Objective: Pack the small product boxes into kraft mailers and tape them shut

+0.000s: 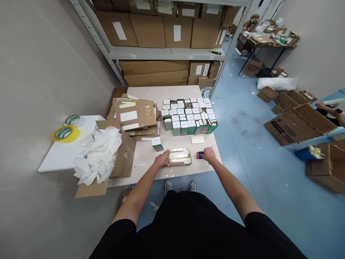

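A small cardboard box sealed with shiny clear tape lies near the table's front edge. My left hand rests against its left end, fingers curled on it. My right hand is closed over a small blue and red object just right of the box. A single green and white carton stands behind the left hand. A white card lies behind the right hand. A block of several green and white cartons fills the middle of the table.
Flattened cardboard sheets lie at the table's left. An open box of crumpled white paper and two tape rolls sit on a white side table. Shelving with brown cartons stands behind. Open boxes litter the blue floor at right.
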{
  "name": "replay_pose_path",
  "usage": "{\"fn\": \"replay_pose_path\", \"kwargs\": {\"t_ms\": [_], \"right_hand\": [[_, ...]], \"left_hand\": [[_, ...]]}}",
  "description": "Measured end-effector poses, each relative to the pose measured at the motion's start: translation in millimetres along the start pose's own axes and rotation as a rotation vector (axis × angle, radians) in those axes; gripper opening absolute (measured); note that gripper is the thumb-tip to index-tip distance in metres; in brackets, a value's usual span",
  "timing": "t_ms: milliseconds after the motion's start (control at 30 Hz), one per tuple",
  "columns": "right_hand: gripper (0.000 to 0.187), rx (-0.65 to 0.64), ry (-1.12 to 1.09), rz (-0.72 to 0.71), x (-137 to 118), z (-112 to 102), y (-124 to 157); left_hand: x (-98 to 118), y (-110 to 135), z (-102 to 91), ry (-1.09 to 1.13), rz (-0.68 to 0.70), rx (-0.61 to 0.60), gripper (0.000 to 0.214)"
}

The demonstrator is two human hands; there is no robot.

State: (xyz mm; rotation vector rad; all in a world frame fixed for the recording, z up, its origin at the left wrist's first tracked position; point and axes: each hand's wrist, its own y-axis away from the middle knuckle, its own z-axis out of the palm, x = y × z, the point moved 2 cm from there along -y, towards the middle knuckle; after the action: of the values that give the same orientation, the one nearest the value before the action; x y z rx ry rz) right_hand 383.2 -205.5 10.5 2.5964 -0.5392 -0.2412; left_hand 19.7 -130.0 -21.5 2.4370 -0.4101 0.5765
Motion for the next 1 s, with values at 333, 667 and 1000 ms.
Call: {"fn": "replay_pose_path", "kwargs": {"t_ms": [333, 667, 1000], "right_hand": [[0.034, 0.103, -0.121, 0.083, -39.6, 86.6, 5.9], [0.041, 0.141, -0.428, 0.124, -13.8, 107.5, -7.4], [0.024, 0.035, -0.737, -0.014, -67.8, 106.8, -2.9]], "left_hand": [[-0.9, -1.7, 4.2, 0.053, -0.021, 0.025, 0.109], [-8.3, -8.5, 8.3, 0.198, -0.105, 0.034, 0.109], [-8.1, -1.2, 19.6, 0.264, 0.004, -0.025, 0.108]]}}
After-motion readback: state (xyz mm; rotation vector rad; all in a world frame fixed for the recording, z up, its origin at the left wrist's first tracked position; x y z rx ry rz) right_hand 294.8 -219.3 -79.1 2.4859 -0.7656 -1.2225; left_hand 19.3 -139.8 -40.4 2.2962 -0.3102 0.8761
